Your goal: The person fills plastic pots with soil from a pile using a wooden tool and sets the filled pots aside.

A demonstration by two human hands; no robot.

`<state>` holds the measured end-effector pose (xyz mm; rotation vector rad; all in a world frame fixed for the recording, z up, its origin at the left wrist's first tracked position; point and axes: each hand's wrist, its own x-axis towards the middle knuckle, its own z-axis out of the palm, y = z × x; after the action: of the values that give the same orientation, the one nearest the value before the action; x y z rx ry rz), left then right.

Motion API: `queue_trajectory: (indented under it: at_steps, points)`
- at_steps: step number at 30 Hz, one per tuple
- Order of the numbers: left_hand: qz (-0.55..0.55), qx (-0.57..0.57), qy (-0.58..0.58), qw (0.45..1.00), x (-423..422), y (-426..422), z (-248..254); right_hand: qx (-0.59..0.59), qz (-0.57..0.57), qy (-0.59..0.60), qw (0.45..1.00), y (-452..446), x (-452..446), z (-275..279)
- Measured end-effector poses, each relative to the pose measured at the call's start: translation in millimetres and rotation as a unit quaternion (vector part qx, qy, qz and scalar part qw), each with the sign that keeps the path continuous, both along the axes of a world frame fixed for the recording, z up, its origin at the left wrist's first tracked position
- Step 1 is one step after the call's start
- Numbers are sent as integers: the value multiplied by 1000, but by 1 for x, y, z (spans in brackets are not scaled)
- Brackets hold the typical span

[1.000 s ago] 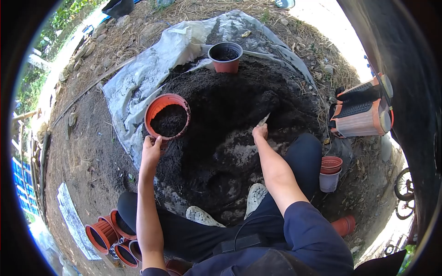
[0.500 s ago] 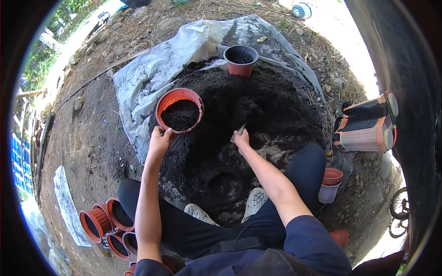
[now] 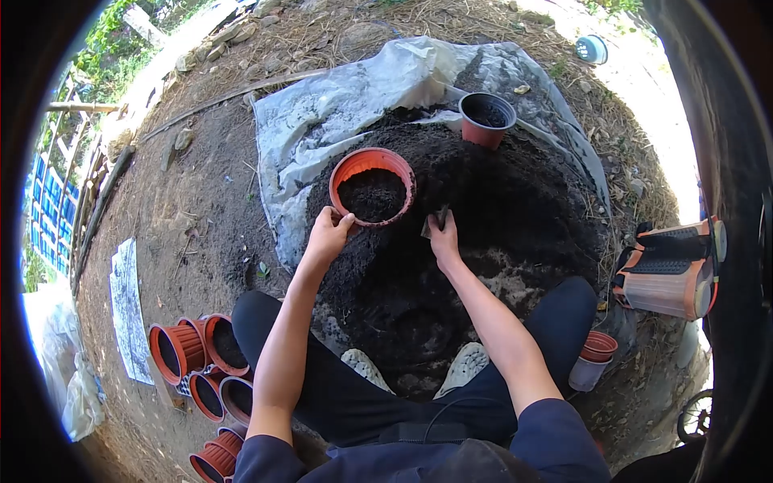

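The left hand is gripping the near-left edge of an orange plastic flowerpot, its thumb lying at the rim. The pot is showing its open mouth and holding dark soil, with ribbed inner wall showing above it; whether its base is resting on the ground cannot be told. Just beside it, the right hand is closing around a small trowel-like tool, whose full shape the fingers are partly hiding. Both hands are working above a spread of dark loose soil, which is lying partly over a whitish plastic sheet. Farther out, a reddish-brown flowerpot with a dark rim is standing upright on the soil. Several orange flowerpots are lying clustered beside the left knee, and two nested pots are standing near the right knee.
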<state>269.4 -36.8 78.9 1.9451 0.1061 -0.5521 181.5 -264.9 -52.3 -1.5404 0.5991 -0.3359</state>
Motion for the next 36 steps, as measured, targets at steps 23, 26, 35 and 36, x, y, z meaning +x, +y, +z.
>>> queue_trajectory:
  at_steps: [23,26,35,36]
  points:
    - [-20,8,-101,995,0,13,-16,-41,-263,415,870,-105,-11,-42]
    - [-17,31,-82,996,0,10,-4,-133,-156,371,906,-68,-20,-69]
    - [-2,-5,-75,997,5,0,-14,162,27,216,962,-22,-31,-39]
    - [21,-40,-37,998,3,-3,-8,156,26,217,963,-22,-35,-34]
